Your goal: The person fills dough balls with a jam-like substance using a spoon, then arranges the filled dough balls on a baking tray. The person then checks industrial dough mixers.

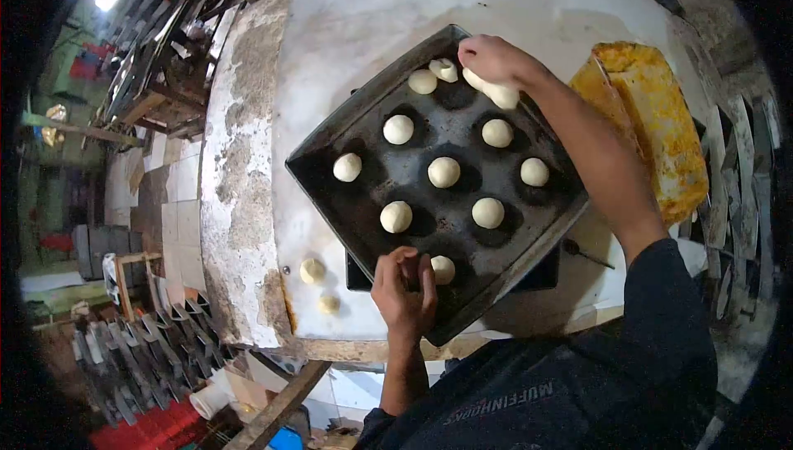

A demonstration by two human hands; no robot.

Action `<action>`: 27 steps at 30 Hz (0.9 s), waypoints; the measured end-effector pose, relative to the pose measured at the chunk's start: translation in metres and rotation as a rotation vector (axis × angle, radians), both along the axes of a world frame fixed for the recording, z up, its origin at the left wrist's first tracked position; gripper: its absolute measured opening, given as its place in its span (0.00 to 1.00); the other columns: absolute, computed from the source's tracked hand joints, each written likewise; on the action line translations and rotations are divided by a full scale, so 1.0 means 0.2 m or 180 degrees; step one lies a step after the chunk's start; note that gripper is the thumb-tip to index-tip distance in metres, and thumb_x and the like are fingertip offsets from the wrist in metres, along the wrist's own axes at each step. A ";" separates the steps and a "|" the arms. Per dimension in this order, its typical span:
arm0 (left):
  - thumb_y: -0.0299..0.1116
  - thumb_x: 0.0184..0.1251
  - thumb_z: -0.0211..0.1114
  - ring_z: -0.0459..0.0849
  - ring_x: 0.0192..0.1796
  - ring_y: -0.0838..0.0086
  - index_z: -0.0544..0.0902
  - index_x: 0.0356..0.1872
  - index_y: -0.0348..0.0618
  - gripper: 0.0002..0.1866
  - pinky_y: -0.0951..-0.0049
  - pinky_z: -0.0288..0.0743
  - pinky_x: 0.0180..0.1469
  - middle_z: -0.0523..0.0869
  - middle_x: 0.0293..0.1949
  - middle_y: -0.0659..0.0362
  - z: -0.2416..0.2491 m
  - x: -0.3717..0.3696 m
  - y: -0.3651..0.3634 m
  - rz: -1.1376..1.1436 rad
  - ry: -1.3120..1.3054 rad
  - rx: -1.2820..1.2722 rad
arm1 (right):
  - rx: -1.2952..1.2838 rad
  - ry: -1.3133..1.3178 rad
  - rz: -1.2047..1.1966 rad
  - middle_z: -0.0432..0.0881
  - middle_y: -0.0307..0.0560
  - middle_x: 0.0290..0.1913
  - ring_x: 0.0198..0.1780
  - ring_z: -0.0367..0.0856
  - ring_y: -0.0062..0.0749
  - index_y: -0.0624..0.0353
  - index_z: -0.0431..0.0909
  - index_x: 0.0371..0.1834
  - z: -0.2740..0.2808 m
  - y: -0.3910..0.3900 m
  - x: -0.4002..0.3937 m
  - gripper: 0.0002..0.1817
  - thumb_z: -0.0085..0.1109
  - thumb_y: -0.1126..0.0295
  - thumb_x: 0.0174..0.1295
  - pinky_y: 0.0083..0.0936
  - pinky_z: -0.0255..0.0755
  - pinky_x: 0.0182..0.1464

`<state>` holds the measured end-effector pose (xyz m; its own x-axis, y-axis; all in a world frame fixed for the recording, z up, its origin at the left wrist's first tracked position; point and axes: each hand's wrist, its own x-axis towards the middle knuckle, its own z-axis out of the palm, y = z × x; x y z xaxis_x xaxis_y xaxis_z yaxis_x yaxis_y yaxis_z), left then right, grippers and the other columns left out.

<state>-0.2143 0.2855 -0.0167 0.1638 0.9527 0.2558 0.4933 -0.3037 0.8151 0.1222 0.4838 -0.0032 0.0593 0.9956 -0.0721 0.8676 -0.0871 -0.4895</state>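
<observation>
A dark square baking tray [467,231] stands turned cornerwise in front of me, with several round pale dough balls [443,172] spread over it. At the near corner my left hand [403,289] has its fingers apart and bent, beside a dough ball [443,270]; no grip on it shows. My right hand [493,60] is closed over the far corner; what its fingers hold, if anything, is hidden. Pale dough pieces [500,95] show right under that hand and wrist. Just left of it lie a folded-looking dough piece [443,69] and another dough ball [422,82].
Two dough balls [312,271] sit on the white worktop [347,29] left of the tray. Another dark tray [541,277] lies underneath. At the right is a yellow-stained container [661,128], with a thin dark tool [591,256] nearer me. Stacked metal pans [140,359] stand at lower left.
</observation>
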 end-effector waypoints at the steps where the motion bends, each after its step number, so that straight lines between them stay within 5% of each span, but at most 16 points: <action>1: 0.24 0.57 0.69 0.75 0.26 0.68 0.81 0.36 0.42 0.07 0.72 0.70 0.29 0.79 0.29 0.53 0.05 0.01 0.02 -0.0058 0.0109 -0.0161 | 0.0082 0.0270 -0.0012 0.83 0.50 0.31 0.35 0.80 0.36 0.61 0.79 0.36 0.04 -0.12 0.00 0.11 0.54 0.63 0.63 0.35 0.73 0.41; 3: 0.30 0.55 0.71 0.77 0.32 0.62 0.83 0.39 0.42 0.11 0.67 0.72 0.36 0.79 0.31 0.52 0.08 0.04 0.15 -0.0447 0.0215 -0.0089 | 0.0374 0.0466 -0.0235 0.82 0.48 0.31 0.35 0.80 0.34 0.60 0.78 0.35 0.10 -0.36 -0.03 0.11 0.57 0.62 0.63 0.34 0.73 0.41; 5: 0.28 0.55 0.69 0.80 0.38 0.50 0.83 0.40 0.42 0.11 0.56 0.72 0.45 0.81 0.32 0.49 0.15 0.15 0.40 -0.0873 0.0421 0.0637 | 0.0015 0.0321 -0.0272 0.83 0.53 0.36 0.40 0.82 0.40 0.60 0.75 0.44 0.18 -0.49 -0.07 0.15 0.59 0.61 0.62 0.35 0.73 0.45; 6: 0.28 0.57 0.67 0.83 0.41 0.47 0.83 0.38 0.39 0.08 0.53 0.74 0.46 0.85 0.34 0.46 0.17 0.24 0.56 -0.1193 0.0248 0.0071 | 0.0106 0.0290 -0.0195 0.83 0.56 0.39 0.43 0.82 0.44 0.61 0.74 0.48 0.13 -0.50 -0.06 0.18 0.60 0.60 0.61 0.37 0.74 0.47; 9: 0.41 0.63 0.63 0.84 0.44 0.45 0.84 0.35 0.36 0.15 0.56 0.80 0.45 0.86 0.39 0.43 0.01 0.57 1.09 -0.0978 0.2596 -0.0046 | -0.0078 0.0053 -0.0290 0.80 0.65 0.47 0.53 0.77 0.60 0.63 0.69 0.54 0.05 -0.40 -0.12 0.24 0.61 0.61 0.59 0.47 0.71 0.56; 11: 0.49 0.57 0.67 0.85 0.48 0.48 0.85 0.38 0.36 0.22 0.56 0.80 0.49 0.86 0.40 0.42 -0.15 0.72 1.28 -0.0696 0.2474 -0.0931 | -0.0167 0.0099 -0.0620 0.80 0.66 0.49 0.54 0.77 0.60 0.61 0.67 0.61 0.00 -0.29 -0.16 0.27 0.59 0.63 0.59 0.47 0.71 0.56; 14: 0.52 0.55 0.66 0.83 0.53 0.50 0.86 0.41 0.36 0.26 0.56 0.78 0.53 0.85 0.47 0.41 -0.20 0.86 1.25 0.0066 0.1505 -0.1135 | -0.0167 0.0026 -0.0824 0.79 0.66 0.51 0.55 0.77 0.59 0.57 0.63 0.67 -0.09 -0.12 -0.18 0.30 0.57 0.66 0.59 0.48 0.71 0.58; 16: 0.56 0.55 0.65 0.83 0.52 0.48 0.86 0.39 0.35 0.29 0.56 0.77 0.51 0.86 0.43 0.40 -0.44 0.88 1.47 -0.0403 0.1387 -0.1612 | -0.0309 -0.0434 -0.0607 0.79 0.65 0.53 0.56 0.77 0.59 0.51 0.62 0.69 -0.11 -0.04 -0.19 0.31 0.56 0.66 0.60 0.47 0.72 0.58; 18: 0.55 0.56 0.64 0.84 0.48 0.50 0.85 0.40 0.33 0.28 0.57 0.76 0.48 0.86 0.41 0.41 -0.36 0.82 1.47 -0.0376 0.0531 -0.1606 | -0.0356 -0.0676 -0.0038 0.79 0.64 0.52 0.56 0.77 0.58 0.52 0.63 0.68 -0.15 0.02 -0.18 0.31 0.57 0.64 0.60 0.46 0.73 0.56; 19: 0.53 0.58 0.64 0.85 0.45 0.51 0.84 0.40 0.32 0.28 0.58 0.76 0.46 0.86 0.38 0.41 -0.28 0.77 1.43 -0.0374 -0.0252 -0.1569 | -0.0213 0.0393 -0.0869 0.80 0.64 0.51 0.55 0.77 0.58 0.52 0.65 0.66 -0.32 0.13 -0.15 0.28 0.57 0.62 0.61 0.46 0.73 0.55; 21: 0.47 0.61 0.64 0.84 0.39 0.61 0.81 0.41 0.31 0.23 0.62 0.75 0.42 0.85 0.33 0.46 0.04 0.60 1.22 -0.0260 -0.1189 -0.1298 | -0.0344 -0.0444 -0.0472 0.78 0.66 0.53 0.52 0.80 0.54 0.60 0.72 0.56 -0.27 0.14 -0.14 0.25 0.61 0.60 0.57 0.45 0.74 0.52; 23: 0.27 0.66 0.62 0.82 0.36 0.74 0.75 0.41 0.36 0.07 0.75 0.76 0.38 0.83 0.32 0.56 0.22 0.36 1.03 -0.0607 -0.1595 -0.0521 | -0.0182 0.0794 -0.1106 0.83 0.55 0.42 0.47 0.81 0.44 0.62 0.74 0.49 -0.39 0.19 -0.03 0.20 0.54 0.58 0.64 0.43 0.74 0.41; 26: 0.20 0.69 0.59 0.82 0.44 0.72 0.64 0.59 0.40 0.20 0.74 0.78 0.45 0.82 0.46 0.52 0.32 -0.01 0.73 -0.0737 -0.2379 -0.0402 | -0.0091 0.3035 -0.1612 0.80 0.39 0.40 0.40 0.77 0.27 0.61 0.74 0.49 -0.11 -0.08 -0.11 0.18 0.57 0.59 0.63 0.31 0.73 0.39; 27: 0.19 0.68 0.58 0.82 0.47 0.70 0.59 0.67 0.40 0.28 0.74 0.77 0.48 0.82 0.48 0.50 0.38 -0.12 0.57 -0.0482 -0.2226 -0.0570 | 0.0084 0.3088 -0.1120 0.79 0.40 0.43 0.42 0.77 0.29 0.60 0.74 0.51 -0.04 -0.20 -0.12 0.17 0.56 0.61 0.64 0.31 0.73 0.44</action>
